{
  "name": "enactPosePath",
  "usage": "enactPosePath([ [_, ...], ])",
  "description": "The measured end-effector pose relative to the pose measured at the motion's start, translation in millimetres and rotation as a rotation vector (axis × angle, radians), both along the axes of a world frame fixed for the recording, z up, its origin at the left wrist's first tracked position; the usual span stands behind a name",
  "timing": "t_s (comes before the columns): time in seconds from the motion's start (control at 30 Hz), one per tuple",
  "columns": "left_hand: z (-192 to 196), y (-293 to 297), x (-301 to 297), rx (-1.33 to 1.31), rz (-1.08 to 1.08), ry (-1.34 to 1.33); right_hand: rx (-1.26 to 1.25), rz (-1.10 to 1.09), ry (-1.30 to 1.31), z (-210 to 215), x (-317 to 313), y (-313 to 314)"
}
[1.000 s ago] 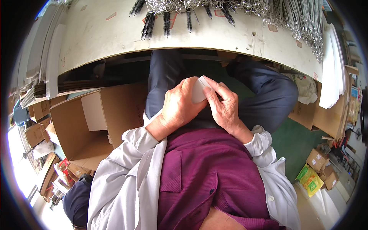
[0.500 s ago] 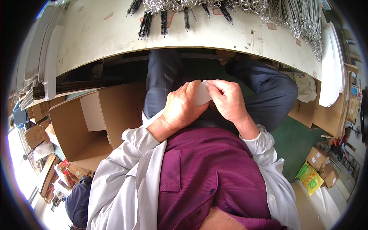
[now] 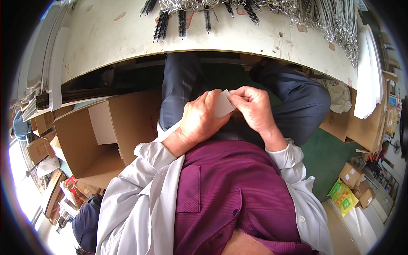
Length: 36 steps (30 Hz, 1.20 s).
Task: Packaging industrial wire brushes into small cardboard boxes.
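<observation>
A small, flat white card (image 3: 223,106), perhaps a folded sheet or stack, is between my hands above my lap. My left hand (image 3: 199,117) is wrapped round its left side, with the back of the hand upward. At the card's upper right corner, my right hand (image 3: 254,109) has thumb and fingertips pinched together on the edge. The card's lower part is covered by the left palm and fingers, so how thick it is cannot be told.
Beyond my knees is a whitish table (image 3: 123,38). Black-bristled brushes (image 3: 161,26) and many looped wire handles (image 3: 333,25) lie along its far side. An open cardboard box (image 3: 131,127) stands at my left. White sheets (image 3: 369,72) hang at the right.
My right hand has shifted very slightly to the right at the card's corner, and the card has tilted a little. The left hand keeps its hold.
</observation>
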<state>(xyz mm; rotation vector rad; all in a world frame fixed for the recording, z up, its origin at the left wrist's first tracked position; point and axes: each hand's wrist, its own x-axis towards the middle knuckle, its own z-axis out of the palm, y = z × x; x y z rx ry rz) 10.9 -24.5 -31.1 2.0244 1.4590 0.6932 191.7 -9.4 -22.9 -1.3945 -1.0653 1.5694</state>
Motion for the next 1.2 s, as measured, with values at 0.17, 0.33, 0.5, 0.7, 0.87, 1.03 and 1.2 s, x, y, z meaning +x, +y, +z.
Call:
enactPosePath([
  [0.17, -0.7, 3.7, -2.3, -0.023, 0.036, -0.004, 0.218, 0.022, -0.185, 3.0, -9.1, -7.0],
  [0.33, 4.6, 7.2, -4.1, -0.015, 0.05, -0.017, 0.137, 0.098, -0.02, -4.1, -11.5, -18.5],
  [0.5, 1.7, 3.9, -6.5, -0.033, 0.046, -0.028, 0.186, 0.152, -0.068, -3.6, -16.0, -25.2],
  [0.7, 2.6, 4.2, -4.5, -0.027, 0.065, -0.046, 0.274, 0.172, -0.143, 2.9, -17.8, -24.3],
  [0.87, 1.8, 6.4, -6.7, -0.035, 0.08, -0.037, 0.411, 0.175, -0.251, 0.2, -24.2, -22.7],
  [1.03, 3.9, 7.5, -9.2, 0.008, 0.103, -0.024, 0.428, 0.184, -0.242, 2.7, -28.2, -19.2],
  [1.2, -3.5, 8.6, 1.4, 0.012, 0.168, -0.012, 0.374, 0.077, -0.246, -0.8, -30.9, -7.9],
])
